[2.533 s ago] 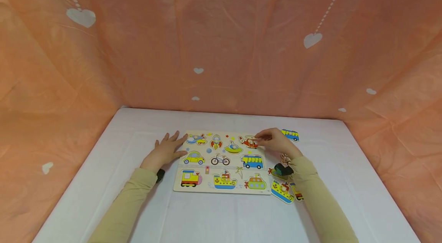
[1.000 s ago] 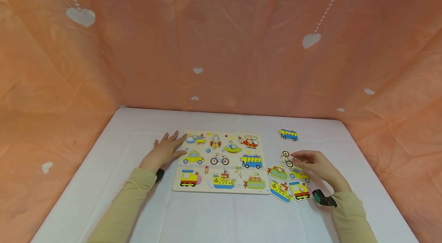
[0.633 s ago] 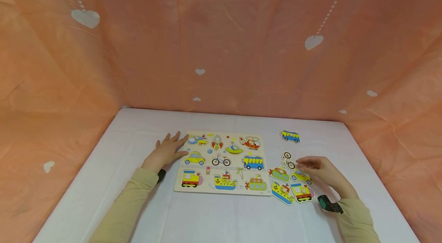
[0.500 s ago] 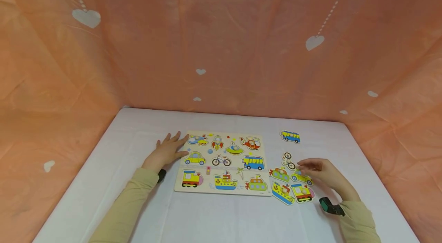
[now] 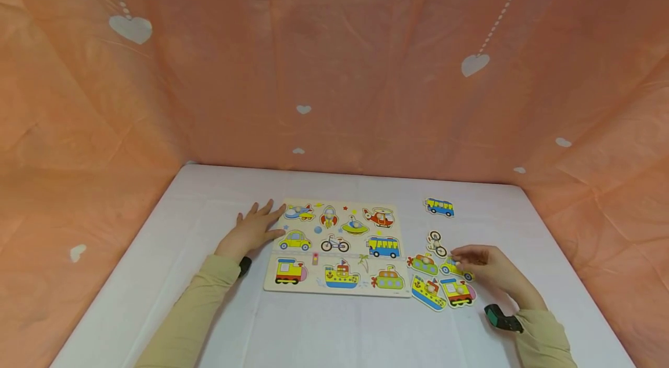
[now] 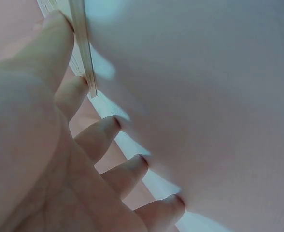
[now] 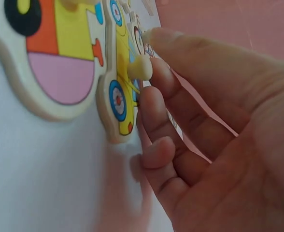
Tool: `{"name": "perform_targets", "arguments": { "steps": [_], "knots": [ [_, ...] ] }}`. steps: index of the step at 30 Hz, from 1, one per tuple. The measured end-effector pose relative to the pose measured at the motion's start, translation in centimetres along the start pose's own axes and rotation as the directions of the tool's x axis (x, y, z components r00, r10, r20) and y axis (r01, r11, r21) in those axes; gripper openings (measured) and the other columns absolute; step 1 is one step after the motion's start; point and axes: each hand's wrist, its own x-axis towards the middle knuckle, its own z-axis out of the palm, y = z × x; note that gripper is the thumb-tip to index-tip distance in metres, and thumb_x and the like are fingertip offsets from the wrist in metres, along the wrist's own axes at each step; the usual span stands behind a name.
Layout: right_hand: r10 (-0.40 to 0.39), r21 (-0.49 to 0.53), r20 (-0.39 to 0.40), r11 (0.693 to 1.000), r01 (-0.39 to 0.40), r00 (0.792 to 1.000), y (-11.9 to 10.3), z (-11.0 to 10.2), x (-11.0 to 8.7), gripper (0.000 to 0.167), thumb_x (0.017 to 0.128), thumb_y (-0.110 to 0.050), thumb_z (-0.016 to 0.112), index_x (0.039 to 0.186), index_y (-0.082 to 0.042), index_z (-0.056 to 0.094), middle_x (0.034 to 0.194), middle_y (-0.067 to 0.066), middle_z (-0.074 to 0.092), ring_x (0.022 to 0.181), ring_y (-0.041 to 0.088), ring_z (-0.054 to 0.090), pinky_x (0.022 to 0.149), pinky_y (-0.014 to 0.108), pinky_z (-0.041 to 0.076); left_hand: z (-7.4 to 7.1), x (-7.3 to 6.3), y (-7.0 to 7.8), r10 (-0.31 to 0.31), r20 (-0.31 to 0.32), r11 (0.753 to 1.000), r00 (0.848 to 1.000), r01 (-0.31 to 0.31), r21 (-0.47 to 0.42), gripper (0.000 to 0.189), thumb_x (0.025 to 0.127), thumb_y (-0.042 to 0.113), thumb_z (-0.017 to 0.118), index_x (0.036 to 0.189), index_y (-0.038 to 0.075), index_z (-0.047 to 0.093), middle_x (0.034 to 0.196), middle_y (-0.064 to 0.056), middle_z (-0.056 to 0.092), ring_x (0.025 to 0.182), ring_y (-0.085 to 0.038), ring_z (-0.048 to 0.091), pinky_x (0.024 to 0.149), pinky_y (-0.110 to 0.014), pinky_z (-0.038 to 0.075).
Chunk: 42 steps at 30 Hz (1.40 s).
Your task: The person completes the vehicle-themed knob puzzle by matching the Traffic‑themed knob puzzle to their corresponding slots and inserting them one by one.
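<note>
My left hand lies with spread fingers at the left edge of the wooden puzzle board; in the left wrist view, the thumb and one finger touch that edge. Beside the board's right side, my right hand hovers over the yellow car piece. The right wrist view puts its loosely bent fingers next to the car's round knob, with no grip on it visible. The bicycle piece lies just beyond the fingertips.
Near the car lie the submarine piece, the ship piece and the train piece. A bus piece sits apart farther back. Knobbed airplane, rocket, saucer and helicopter pieces are in the board.
My right hand has left the helicopter on the board and moved right, past the bicycle piece, to the car piece. The left hand has stayed at the board's edge.
</note>
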Motion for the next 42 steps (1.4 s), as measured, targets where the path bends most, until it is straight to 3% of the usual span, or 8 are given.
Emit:
{"name": "perform_targets", "arguments": {
  "steps": [17,42],
  "knots": [
    [0.016,-0.044,-0.032,0.999,-0.017,0.999,1.1,-0.2,-0.2,0.038,0.084,-0.016,0.074,0.114,0.005,0.064,0.095,0.013,0.063,0.077,0.014,0.056,0.065,0.023,0.050,0.1,0.0,0.0,-0.014,0.004,1.000,1.000,0.014,0.026,0.071,0.091,0.042,0.062,0.150,0.016,0.032,0.154,-0.023,0.020,0.137,-0.054,0.010,0.101,-0.074,0.008],
    [0.047,-0.100,-0.085,0.993,-0.055,0.995,0.5,0.4,0.2,0.025,0.081,-0.013,0.077,0.099,0.002,0.068,0.082,0.008,0.060,0.072,0.014,0.053,0.060,0.023,0.047,0.1,0.0,0.1,-0.025,0.002,0.999,1.000,0.025,0.032,0.072,0.090,0.042,0.063,0.151,0.017,0.032,0.155,-0.022,0.020,0.137,-0.053,0.010,0.102,-0.073,0.008]
  ]
}}
